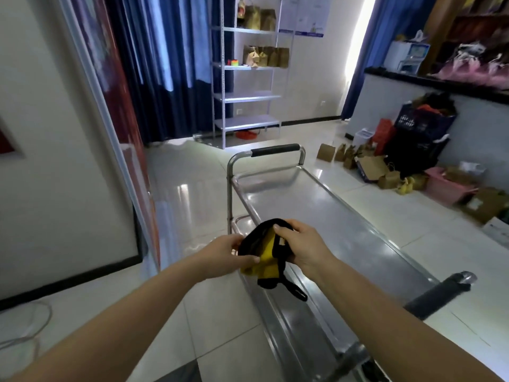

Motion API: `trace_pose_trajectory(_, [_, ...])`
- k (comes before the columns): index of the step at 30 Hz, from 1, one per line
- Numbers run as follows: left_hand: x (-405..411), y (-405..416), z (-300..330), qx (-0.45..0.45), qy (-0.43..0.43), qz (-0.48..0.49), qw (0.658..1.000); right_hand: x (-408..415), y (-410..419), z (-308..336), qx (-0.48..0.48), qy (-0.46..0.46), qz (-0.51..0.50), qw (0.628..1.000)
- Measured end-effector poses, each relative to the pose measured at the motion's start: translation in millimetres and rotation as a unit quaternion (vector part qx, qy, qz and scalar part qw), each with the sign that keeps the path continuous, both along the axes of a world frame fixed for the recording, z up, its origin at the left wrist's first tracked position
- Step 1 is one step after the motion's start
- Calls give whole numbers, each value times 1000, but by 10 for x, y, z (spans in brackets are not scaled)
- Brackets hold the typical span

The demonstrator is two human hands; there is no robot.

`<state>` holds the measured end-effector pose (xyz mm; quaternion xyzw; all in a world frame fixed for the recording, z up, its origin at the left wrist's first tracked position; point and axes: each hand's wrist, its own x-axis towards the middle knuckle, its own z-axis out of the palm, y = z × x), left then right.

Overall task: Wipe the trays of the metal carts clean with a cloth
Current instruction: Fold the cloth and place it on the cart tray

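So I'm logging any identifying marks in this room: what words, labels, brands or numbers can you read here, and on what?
No text is legible.
Wall posters beside the shelf unit: print too small and blurred to read.
Dark crate: pale marking, unreadable.
Boxes on the floor: labels blurred.
White box on the counter: printing blurred.
Cloth and metal cart tray: no lettering visible.

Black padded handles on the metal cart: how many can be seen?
2. One black padded handle is at the cart's far end, beyond the steel tray. The other is at the near end, right of the arms, blurred.
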<state>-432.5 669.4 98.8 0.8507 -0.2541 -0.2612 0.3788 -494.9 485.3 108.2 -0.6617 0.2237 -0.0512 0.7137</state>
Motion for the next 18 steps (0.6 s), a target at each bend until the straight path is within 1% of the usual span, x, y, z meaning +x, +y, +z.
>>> trace_pose_trajectory(2, [361, 40, -53, -13, -48, 39, 998, 381, 102, -4, 1, 1, 12, 1000])
trace_pose_trajectory(6, [1194, 264, 31, -67, -51, 78, 993, 1107, 220, 63, -10, 13, 42, 999])
trace_pose_trajectory(10, [2027, 410, 169, -90, -66, 101, 989, 1699, 293, 80, -61, 36, 81, 994])
trace_pose_trajectory(12, [2361, 380, 218, -109, -53, 101, 987, 1989, 328, 70, -71, 32, 68, 995])
trace_pose_trajectory(14, [2654, 304, 220, -134, -47, 110, 984, 2289, 317, 77, -105, 34, 52, 992])
trace_pose_trajectory(16, [2945, 214, 177, -127, -56, 113, 984, 2584, 247, 88, -140, 43, 44, 988])
trace_pose_trajectory(18, [3240, 122, 114, -111, -50, 98, 988, 2866, 133, 76, -155, 49, 38, 986])
